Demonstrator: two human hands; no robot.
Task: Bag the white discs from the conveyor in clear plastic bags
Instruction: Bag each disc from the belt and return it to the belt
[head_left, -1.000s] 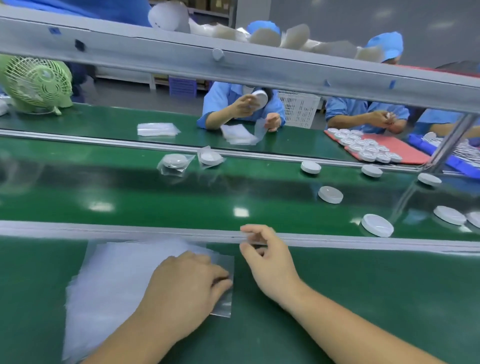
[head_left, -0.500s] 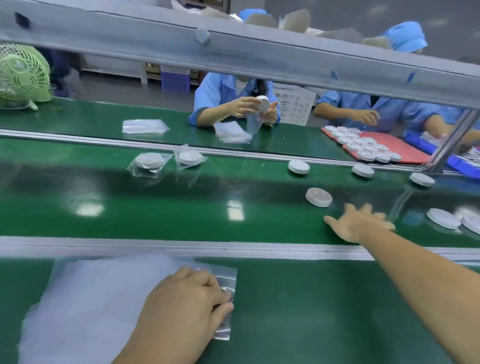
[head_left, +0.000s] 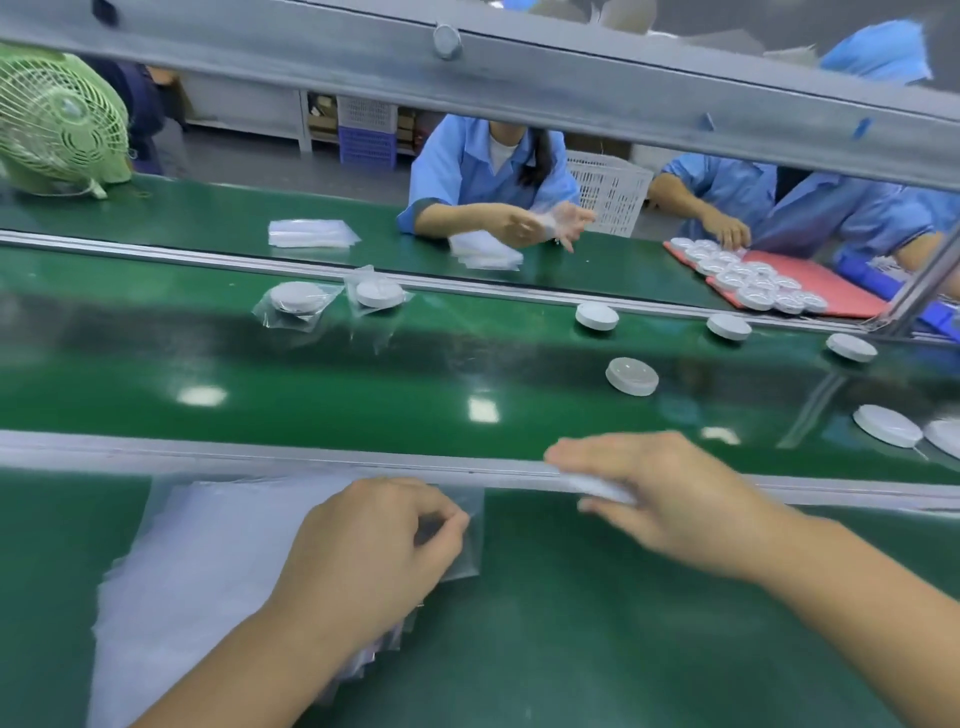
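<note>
Head view: the right hand grips a blurred white disc above the near rail, fingers curled over its rim; it looks light, rigid and smooth, so an edge hold suits; the left hand pinches the right corner of the top clear bag on the worktop; thin, limp, slippery film, probably best parted at its mouth.

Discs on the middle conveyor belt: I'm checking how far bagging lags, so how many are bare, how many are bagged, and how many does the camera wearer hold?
Bare discs on the belt: 6, the rightmost cut off by the frame edge
Bagged discs on the belt: 2
Disc held in the right hand: 1, blurred
Total: 9
</note>
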